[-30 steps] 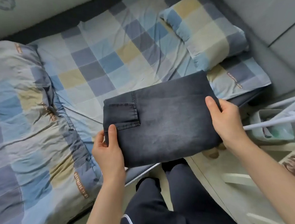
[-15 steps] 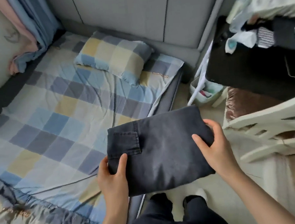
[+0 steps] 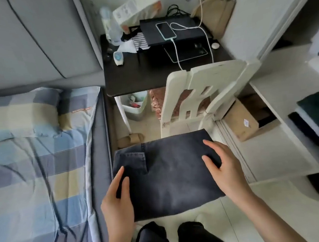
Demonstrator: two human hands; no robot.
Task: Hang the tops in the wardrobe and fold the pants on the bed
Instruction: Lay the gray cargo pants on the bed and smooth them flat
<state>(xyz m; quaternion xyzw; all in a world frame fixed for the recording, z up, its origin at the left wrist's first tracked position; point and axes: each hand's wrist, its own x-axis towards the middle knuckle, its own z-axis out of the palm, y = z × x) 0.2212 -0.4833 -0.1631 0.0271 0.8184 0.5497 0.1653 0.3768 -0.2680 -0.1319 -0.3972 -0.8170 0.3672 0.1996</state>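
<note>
I see the folded jeans (image 3: 169,174) held above the floor, just right of the bed (image 3: 43,169); left hand (image 3: 117,201) and right hand (image 3: 224,169) both grip their edges, thumbs on top

bed (image 3: 43,169): left of the bench, checked sheet on a grey mattress; checked pillow (image 3: 19,113) at its head end, against the grey headboard.
bench (image 3: 131,77): black top. On it: black riser (image 3: 168,33) carrying a phone (image 3: 165,30) on a white cable; white dispenser (image 3: 118,57) near the left edge.
floor (image 3: 240,220): pale tiles. White chair (image 3: 201,98) in front of the bench, bin (image 3: 135,107) under it, cardboard box (image 3: 241,121) right of the chair.
shelf (image 3: 280,98): right of the bench, white; stack of folded dark clothes (image 3: 318,118) on it.
</note>
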